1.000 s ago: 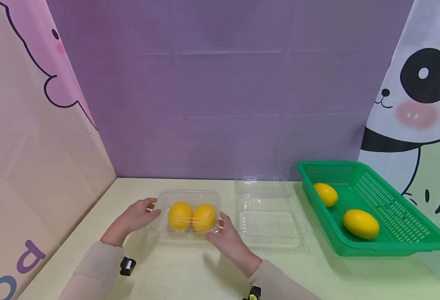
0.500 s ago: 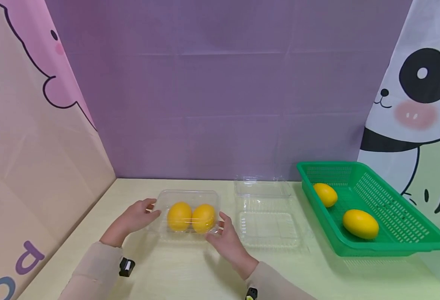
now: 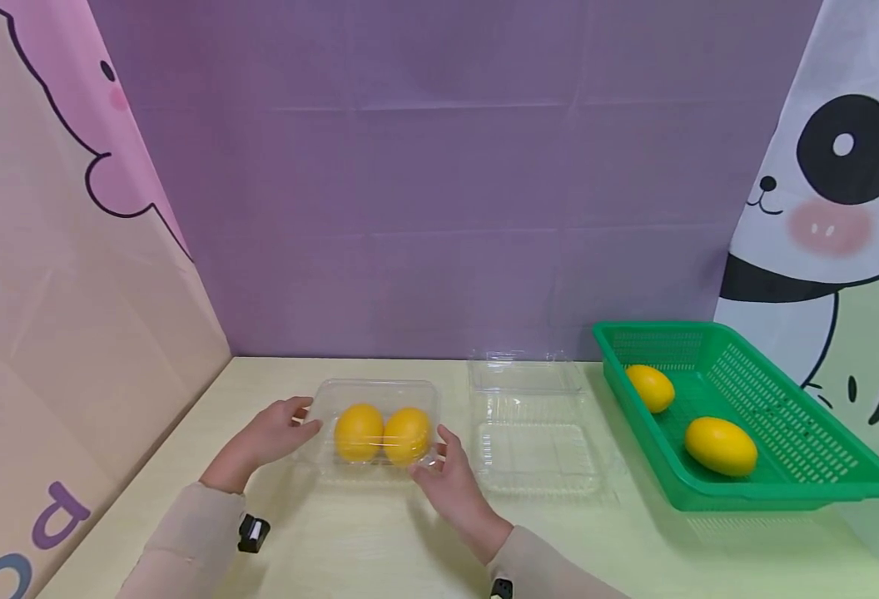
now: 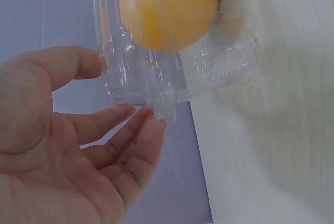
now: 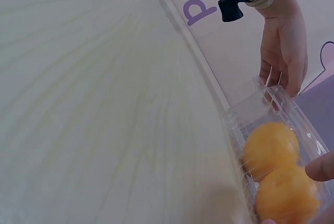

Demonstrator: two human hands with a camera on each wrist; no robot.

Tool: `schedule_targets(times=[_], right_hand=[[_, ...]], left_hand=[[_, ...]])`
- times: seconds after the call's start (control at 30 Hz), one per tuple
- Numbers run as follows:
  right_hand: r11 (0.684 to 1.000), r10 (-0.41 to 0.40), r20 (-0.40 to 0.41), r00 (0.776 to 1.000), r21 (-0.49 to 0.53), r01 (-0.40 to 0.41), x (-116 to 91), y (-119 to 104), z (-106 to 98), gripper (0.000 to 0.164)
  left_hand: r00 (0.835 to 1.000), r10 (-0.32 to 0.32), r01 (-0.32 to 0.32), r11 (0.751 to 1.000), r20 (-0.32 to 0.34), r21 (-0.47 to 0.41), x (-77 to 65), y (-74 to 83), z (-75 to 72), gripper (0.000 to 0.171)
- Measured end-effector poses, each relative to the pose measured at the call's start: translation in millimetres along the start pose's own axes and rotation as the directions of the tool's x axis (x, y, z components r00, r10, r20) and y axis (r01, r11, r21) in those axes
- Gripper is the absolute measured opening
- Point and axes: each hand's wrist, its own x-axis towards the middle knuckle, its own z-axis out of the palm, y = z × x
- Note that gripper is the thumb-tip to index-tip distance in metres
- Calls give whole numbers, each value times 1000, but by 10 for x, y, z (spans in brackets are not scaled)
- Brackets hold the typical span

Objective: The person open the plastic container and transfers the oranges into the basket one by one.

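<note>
A clear plastic clamshell box [image 3: 379, 389], its lid down, stands at the left middle of the table with two yellow lemons [image 3: 359, 433] side by side inside. My left hand [image 3: 278, 431] holds the box's left end; in the left wrist view its thumb lies against the lid and its fingertips are at the rim flange [image 4: 166, 110]. At the opposite end my right hand [image 3: 450, 482] grips the front right corner, thumb in front and fingers along the side. Only parts of its fingers [image 5: 321, 167] show in the right wrist view.
A second clear clamshell box [image 3: 537, 453] lies open, just right of the held one. Farther right, a green plastic basket [image 3: 784, 495] holds two more lemons [image 3: 721, 447]. A purple backdrop [image 3: 424, 208] rises behind the pale table [image 3: 335, 549], with printed cloth walls at both sides.
Both hands and the box stay almost still. My right wrist has shifted very slightly to the left.
</note>
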Motion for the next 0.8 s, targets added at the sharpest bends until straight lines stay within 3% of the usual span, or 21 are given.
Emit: schedule_targets(times=[0.8], right_hand=[[1000,-13,-37,999,26,14,-18,1,13,47]], left_hand=[[1000,8,-8,1000,12,-20,-2,-23,-6,62]])
